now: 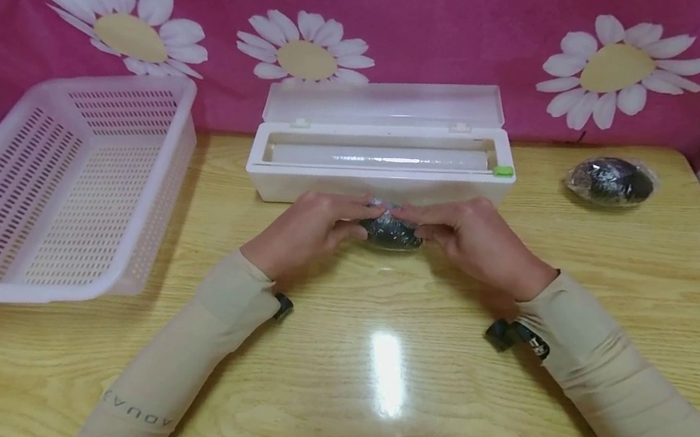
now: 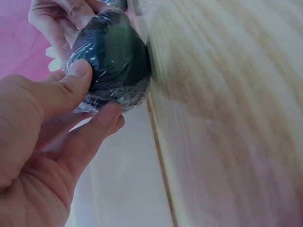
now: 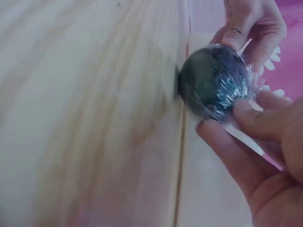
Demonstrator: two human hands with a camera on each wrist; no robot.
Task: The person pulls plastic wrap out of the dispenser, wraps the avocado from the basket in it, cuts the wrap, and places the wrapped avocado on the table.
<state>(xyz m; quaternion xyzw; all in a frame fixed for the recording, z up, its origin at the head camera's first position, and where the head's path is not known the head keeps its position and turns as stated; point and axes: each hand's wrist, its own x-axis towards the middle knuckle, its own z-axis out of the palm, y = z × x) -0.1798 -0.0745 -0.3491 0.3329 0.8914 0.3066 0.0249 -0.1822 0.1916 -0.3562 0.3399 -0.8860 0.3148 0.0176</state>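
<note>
A dark green, smooth oval fruit in clear cling film (image 1: 392, 234) lies on the table in front of the white box. My left hand (image 1: 313, 232) grips one end, its thumb and fingers pinching the film, as the left wrist view shows close up. At the opposite end my right hand (image 1: 480, 243) pinches the wrapped fruit (image 3: 215, 82) between thumb and fingers. Fingertips of both hands meet near its top in the head view. Crinkled film gathers on the side away from the tabletop.
Behind the hands, a white cling film dispenser box (image 1: 383, 185) has its lid up, with a film roll (image 1: 387, 159) and green slide cutter (image 1: 502, 171). A white slotted basket (image 1: 145, 232) stands left. Another wrapped dark fruit (image 1: 612, 181) lies at the back right.
</note>
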